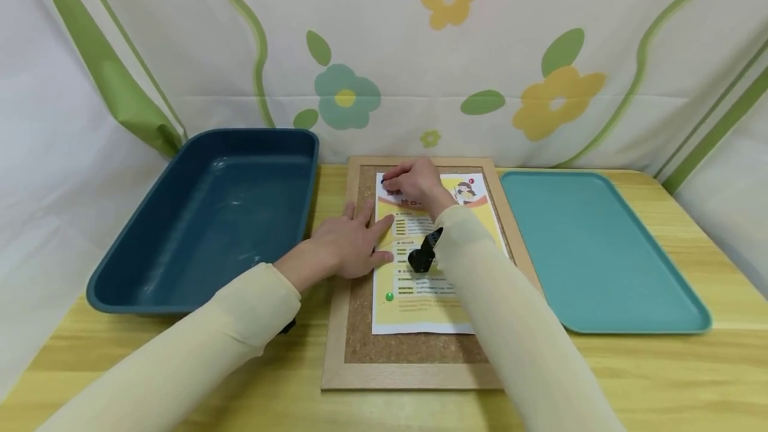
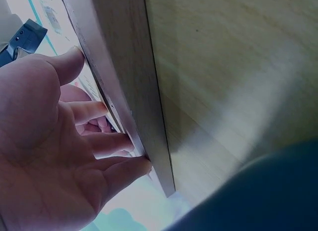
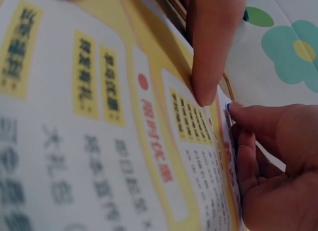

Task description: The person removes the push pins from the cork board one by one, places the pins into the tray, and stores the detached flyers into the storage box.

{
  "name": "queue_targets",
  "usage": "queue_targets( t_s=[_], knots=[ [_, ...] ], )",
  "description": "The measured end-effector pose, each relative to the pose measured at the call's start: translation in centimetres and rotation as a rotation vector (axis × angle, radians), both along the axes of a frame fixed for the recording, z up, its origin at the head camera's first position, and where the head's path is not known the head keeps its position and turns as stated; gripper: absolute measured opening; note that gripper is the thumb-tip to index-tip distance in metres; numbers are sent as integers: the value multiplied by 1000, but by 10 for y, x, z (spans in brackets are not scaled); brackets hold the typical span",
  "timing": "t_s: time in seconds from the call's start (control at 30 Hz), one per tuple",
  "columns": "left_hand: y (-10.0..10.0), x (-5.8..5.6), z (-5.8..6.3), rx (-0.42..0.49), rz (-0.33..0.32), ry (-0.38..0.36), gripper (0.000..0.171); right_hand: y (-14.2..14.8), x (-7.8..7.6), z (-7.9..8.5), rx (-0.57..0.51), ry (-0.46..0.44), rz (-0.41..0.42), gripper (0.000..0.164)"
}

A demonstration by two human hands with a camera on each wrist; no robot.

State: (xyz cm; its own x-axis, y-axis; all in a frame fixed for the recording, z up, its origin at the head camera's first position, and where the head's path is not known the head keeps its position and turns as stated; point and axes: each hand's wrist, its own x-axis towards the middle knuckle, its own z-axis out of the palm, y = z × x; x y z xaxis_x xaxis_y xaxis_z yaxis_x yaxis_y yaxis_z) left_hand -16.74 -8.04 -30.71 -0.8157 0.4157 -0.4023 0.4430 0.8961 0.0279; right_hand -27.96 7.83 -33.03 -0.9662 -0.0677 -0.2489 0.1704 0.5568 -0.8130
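A framed cork board (image 1: 414, 349) lies on the table with a printed yellow-and-white poster (image 1: 420, 315) on it. My right hand (image 1: 416, 182) is at the poster's upper left corner, fingers curled and thumb against a blue push pin (image 3: 228, 107); the pin is mostly hidden by the thumb. My left hand (image 1: 353, 243) rests with spread fingers over the board's left side, its thumb and forefinger on the poster's left edge. A green push pin (image 1: 389, 297) sits at the poster's lower left, and a red push pin (image 1: 471, 181) at its upper right.
A deep dark blue bin (image 1: 210, 219) stands left of the board, close to my left forearm. On the right lies a shallow teal tray (image 1: 600, 252). A flower-patterned curtain (image 1: 408, 59) hangs behind the wood-grain table (image 1: 648, 379).
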Motion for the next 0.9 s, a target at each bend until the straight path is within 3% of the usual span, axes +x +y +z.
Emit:
queue_targets(
  t_s=[0.9],
  knots=[
    [-2, 1, -1, 1, -19, 23, 74, -9, 1, -1, 53, 45, -51, 14]
  ],
)
